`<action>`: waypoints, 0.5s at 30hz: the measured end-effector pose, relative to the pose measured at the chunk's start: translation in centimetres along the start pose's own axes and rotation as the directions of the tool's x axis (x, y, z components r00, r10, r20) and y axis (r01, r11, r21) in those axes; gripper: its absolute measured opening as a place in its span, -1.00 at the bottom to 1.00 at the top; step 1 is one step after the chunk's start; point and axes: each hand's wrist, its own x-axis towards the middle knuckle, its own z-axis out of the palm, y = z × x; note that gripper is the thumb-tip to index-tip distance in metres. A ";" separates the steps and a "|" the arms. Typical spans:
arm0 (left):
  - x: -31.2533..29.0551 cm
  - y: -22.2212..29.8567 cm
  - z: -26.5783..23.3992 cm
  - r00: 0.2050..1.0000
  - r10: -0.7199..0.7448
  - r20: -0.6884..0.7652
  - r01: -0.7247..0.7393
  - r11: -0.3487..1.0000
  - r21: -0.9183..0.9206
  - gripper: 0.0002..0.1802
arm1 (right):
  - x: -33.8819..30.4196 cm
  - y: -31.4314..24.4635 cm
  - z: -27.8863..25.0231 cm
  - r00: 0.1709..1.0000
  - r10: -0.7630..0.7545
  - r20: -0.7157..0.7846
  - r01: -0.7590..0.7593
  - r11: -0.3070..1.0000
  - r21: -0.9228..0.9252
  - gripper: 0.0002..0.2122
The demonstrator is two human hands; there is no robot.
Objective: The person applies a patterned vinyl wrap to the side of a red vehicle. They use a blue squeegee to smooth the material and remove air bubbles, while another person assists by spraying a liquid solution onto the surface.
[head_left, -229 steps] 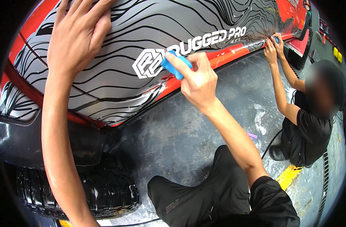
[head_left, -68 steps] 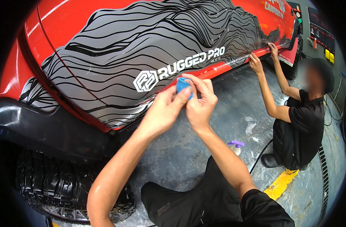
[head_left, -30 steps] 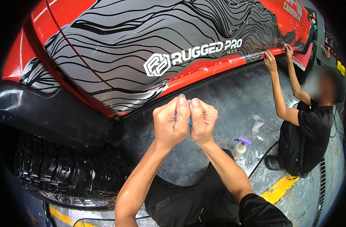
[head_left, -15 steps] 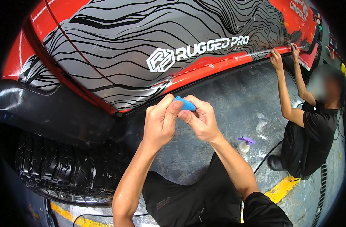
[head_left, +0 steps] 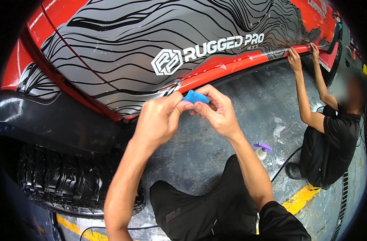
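Note:
Between both hands, in front of the car's lower side, is a soft, folded piece of blue detailing clay (head_left: 196,97). My left hand (head_left: 158,119) pinches its left end with thumb and bent fingers. On the other end, my right hand (head_left: 220,111) grips it, thumb in front and fingers curled behind. The two thumbs nearly meet below the clay. Behind them is the red car's side (head_left: 123,60), covered with a grey film of black wavy lines and white lettering; the clay is held apart from it.
A black wheel-arch trim (head_left: 51,120) and a chunky tyre (head_left: 67,176) stand at my left. On the grey floor at right is a spray bottle (head_left: 261,152) with a purple head, near a black cable (head_left: 284,166). A co-worker (head_left: 332,140) squats farther right, both hands on the car's sill.
My hands have risen slightly, the left also shifting left. The blue clay has changed shape, now looking flatter and folded between the fingers. The co-worker's hands stay at the sill.

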 end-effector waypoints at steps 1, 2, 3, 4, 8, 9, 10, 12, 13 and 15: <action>0.8 -0.1 -0.9 0.999 0.011 0.037 -0.013 0.999 0.045 -0.67 | 0.6 0.1 -0.3 1.000 -0.023 -0.002 0.023 0.997 -0.067 -0.81; 1.7 -0.3 -1.8 0.997 0.020 0.076 -0.027 0.996 0.090 -0.68 | 1.2 0.3 -0.5 0.999 -0.046 -0.002 0.046 0.990 -0.133 -0.81; 2.7 -0.7 -2.4 0.999 -0.016 0.035 0.011 0.993 0.116 -0.70 | 1.9 0.7 0.0 0.995 -0.059 -0.080 0.050 0.994 -0.100 -0.80; 4.2 -0.1 -3.7 1.000 -0.018 0.010 0.015 0.978 0.206 -0.73 | 2.6 1.5 -0.5 0.982 -0.001 -0.191 -0.034 0.984 -0.177 -0.78; 11.4 -1.3 -11.6 0.766 0.616 -0.183 -0.401 0.681 0.612 -0.73 | 5.5 4.5 -1.8 0.929 -0.214 -0.303 0.047 0.878 -0.477 -0.74; 12.6 -2.8 -14.6 0.697 0.695 -0.176 -0.307 0.511 0.803 -0.62 | 6.2 4.9 -1.1 0.926 -0.237 -0.294 0.077 0.881 -0.468 -0.74; 13.2 -0.8 -14.8 0.882 0.413 -0.226 -0.077 0.600 0.796 -0.45 | 6.3 5.2 -1.5 0.921 -0.253 -0.296 0.083 0.871 -0.485 -0.75; 15.3 -3.1 -15.0 0.761 0.599 -0.247 -0.128 0.513 0.849 -0.52 | 7.0 6.3 -0.7 0.873 -0.287 -0.394 0.121 0.910 -0.397 -0.77; 16.0 -4.0 -15.3 0.734 0.636 -0.239 -0.131 0.477 0.869 -0.52 | 7.5 6.7 0.1 0.846 -0.339 -0.411 0.155 0.895 -0.419 -0.77; 16.3 -4.8 -15.1 0.717 0.672 -0.185 -0.137 0.396 0.908 -0.52 | 7.7 7.1 0.6 0.806 -0.414 -0.423 0.206 0.866 -0.456 -0.74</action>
